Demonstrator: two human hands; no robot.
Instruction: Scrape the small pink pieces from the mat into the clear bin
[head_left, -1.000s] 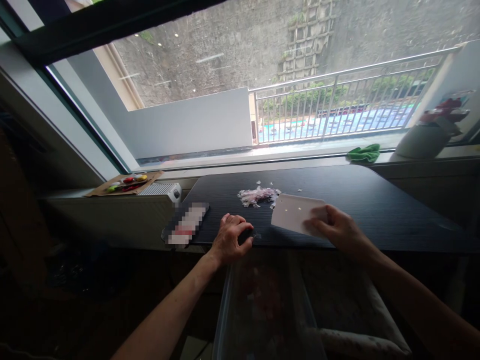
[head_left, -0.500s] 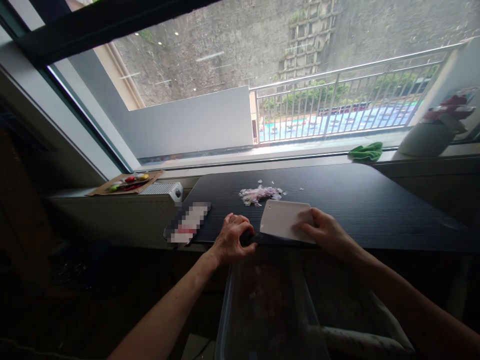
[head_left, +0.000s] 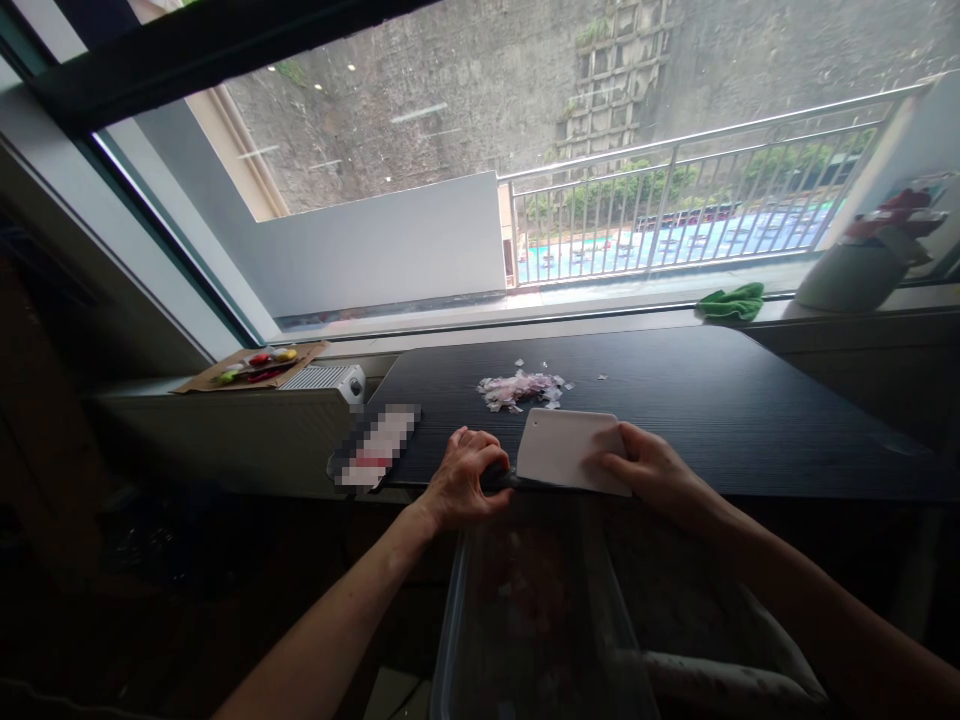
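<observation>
My right hand grips a flat white plastic scraper with a small hole in one corner. The scraper is tilted at the near edge of the dark table. To its left, my left hand curls over that edge, fingers above and thumb lower; the dark gap between them is hard to make out. Beyond the scraper lies a pile of small pale pinkish paper-like scraps. A clear plastic bin stands below the edge, with dim reddish and pale bits inside.
A phone-like slab, blurred out, lies at the table's left corner. On the radiator sits cardboard with colourful small items. A green cloth and a white container stand along the windowsill. Pale bars show beside the bin.
My right hand has brought the scraper slightly down and toward me, nearer the table edge. My left hand and the pile of scraps look unmoved.
</observation>
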